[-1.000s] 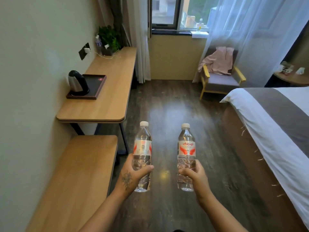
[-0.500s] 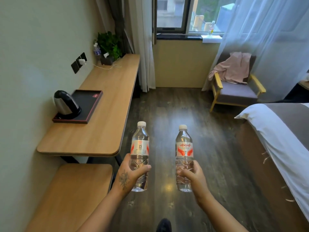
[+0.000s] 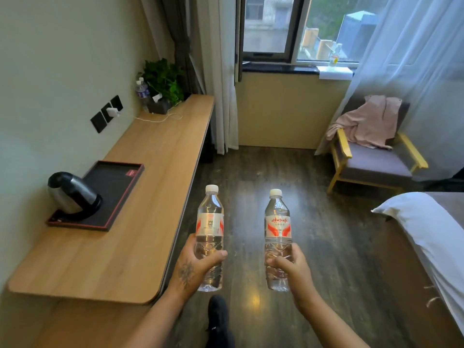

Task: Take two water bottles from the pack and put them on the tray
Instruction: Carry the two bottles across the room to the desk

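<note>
Two water bottles in play, one per hand: the left hand [image 3: 194,268] has its grip wrapped tight round the lower half of the left bottle [image 3: 210,237], and the right hand [image 3: 292,268] is closed the same way round the right bottle [image 3: 277,238]. Both bottles stand upright in the air over the dark wood floor [image 3: 313,222], well apart from each other, just off the front edge of the counter [image 3: 140,222]. One tray [image 3: 113,187] sits on that counter near the wall, black with a reddish rim, and one kettle [image 3: 71,194] fills its near end; the far end of the tray lies bare. There is open counter between the tray and the rounded near corner. One armchair [image 3: 374,162] stands by the window, and the bed [image 3: 431,234] edges in on the right, leaving a clear strip of floor between. The bottles are clear, full of water, with white caps and white labels marked in red.
</note>
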`<state>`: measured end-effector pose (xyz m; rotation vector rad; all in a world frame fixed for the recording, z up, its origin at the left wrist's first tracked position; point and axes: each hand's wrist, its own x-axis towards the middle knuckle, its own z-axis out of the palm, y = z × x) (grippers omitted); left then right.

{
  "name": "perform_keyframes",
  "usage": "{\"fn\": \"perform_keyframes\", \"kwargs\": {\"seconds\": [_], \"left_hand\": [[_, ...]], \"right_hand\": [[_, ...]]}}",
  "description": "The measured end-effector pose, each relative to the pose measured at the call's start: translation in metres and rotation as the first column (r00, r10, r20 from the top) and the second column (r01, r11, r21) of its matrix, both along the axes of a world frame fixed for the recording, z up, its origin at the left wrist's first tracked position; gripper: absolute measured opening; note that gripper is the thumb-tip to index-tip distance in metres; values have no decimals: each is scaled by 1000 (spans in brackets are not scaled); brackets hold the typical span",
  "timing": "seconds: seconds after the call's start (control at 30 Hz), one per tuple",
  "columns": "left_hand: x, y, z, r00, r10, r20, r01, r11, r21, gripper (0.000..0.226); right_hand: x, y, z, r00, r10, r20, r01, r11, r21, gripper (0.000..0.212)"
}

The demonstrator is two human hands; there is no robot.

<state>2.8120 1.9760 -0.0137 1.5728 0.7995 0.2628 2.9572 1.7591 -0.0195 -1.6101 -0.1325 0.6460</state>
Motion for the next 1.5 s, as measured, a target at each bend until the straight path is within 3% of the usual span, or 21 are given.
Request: {"fn": "perform_keyframes", "kwargs": {"seconds": [0.4,0.6,0.87,1.03,1.17,1.33,1.5], "left_hand": [[206,141,3,996,-82,-19,81,996,-21,77],[292,192,0,997,-82,-6,82,996,-19,76],[403,231,-3,1000,0,-20,-1,999,-40,80],[463,250,-4,998,58,-38,-59,998,-24,71],[499,262,-1,996,91,-21,-92,995,-26,68],[533,279,3,998,60,-33,-61,998,-28,70],[559,302,10,1000,22,-21,-22,1000,-9,73]], "right_hand": [[195,140,-1,997,-67,-39,65,997,-39,73],[282,196,-7,991,-105,-82,103,994,-39,60],[403,245,-6,998,-36,-59,34,999,-26,77],[477,268,-4,998,34,-44,-35,999,-25,73],[521,284,-2,995,100,-25,-100,994,-33,54],[556,303,1,994,106,-23,-107,993,-48,69],[577,324,3,996,87,-1,-87,994,-61,65]]}}
